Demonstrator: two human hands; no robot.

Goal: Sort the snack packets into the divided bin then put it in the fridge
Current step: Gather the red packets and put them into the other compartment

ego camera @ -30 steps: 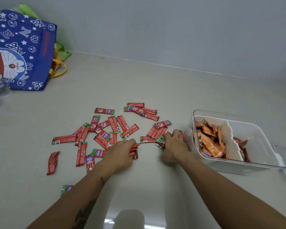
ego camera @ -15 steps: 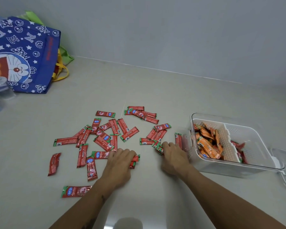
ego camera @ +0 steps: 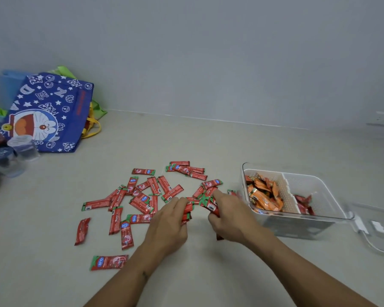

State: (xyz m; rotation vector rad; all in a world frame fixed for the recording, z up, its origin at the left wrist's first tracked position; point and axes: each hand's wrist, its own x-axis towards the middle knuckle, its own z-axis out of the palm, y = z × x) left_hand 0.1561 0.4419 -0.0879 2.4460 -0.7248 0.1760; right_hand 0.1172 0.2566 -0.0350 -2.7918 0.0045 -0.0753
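While the sorting is only partly done, the left hand [ego camera: 167,220] is curling its fingers round a small bunch of red packets [ego camera: 187,210], and the right hand [ego camera: 227,214] is pinching another bunch [ego camera: 210,203] just across from it, so both grips are closed on packets and drawing together over the table [ego camera: 208,273]; I judge the step in hand to be gathering the loose red packets into a handful. Nearest the camera and to the left of the left grip, a single red packet [ego camera: 109,262] is lying alone; beyond and left of both grips the scattered packets [ego camera: 142,196] are spreading out flat, some overlapping. Just right of the right grip the divided bin [ego camera: 302,227] is standing, its near-left compartment holding orange packets [ego camera: 264,196], its right compartment holding a few red ones [ego camera: 304,204]; a clear lid [ego camera: 379,231] is lying beyond it to the right. The next move is probably calling for lifting the gathered handful over the bin's rim, past the divider, into the red side; loose packets may slip out. Far left, a blue printed bag [ego camera: 51,111] is leaning near the wall.
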